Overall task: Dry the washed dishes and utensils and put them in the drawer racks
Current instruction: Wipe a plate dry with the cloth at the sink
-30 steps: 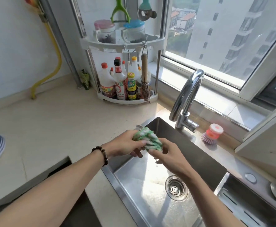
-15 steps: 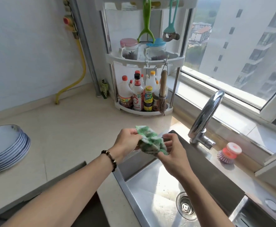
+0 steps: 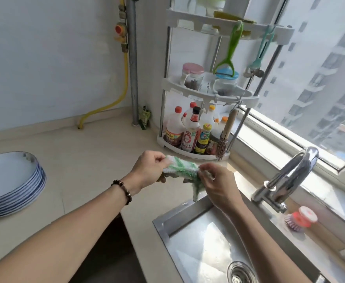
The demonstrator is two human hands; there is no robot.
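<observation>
With the left hand (image 3: pixel 150 170) and right hand (image 3: pixel 216 183) each pinching an end of the green-and-white cloth (image 3: pixel 180 170) just above the sink (image 3: pixel 167 225) corner, I'd say wring firmly over the basin before touching the stacked plates (image 3: pixel 10 180) on the counter.

You get bare counter (image 3: pixel 98 152) between plate stack (image 3: pixel 10 182) and corner rack (image 3: pixel 196 137); faucet (image 3: pixel 286 178) crowds sink's (image 3: pixel 198 248) right side.

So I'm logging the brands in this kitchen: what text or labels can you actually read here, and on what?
None can be read for certain.
Sauce bottles on the corner rack: printed labels, too blurred to read.
Small green packet by the pipe: print too small to read.
Stack of plates, cloth, dish brush: no text visible.
</observation>
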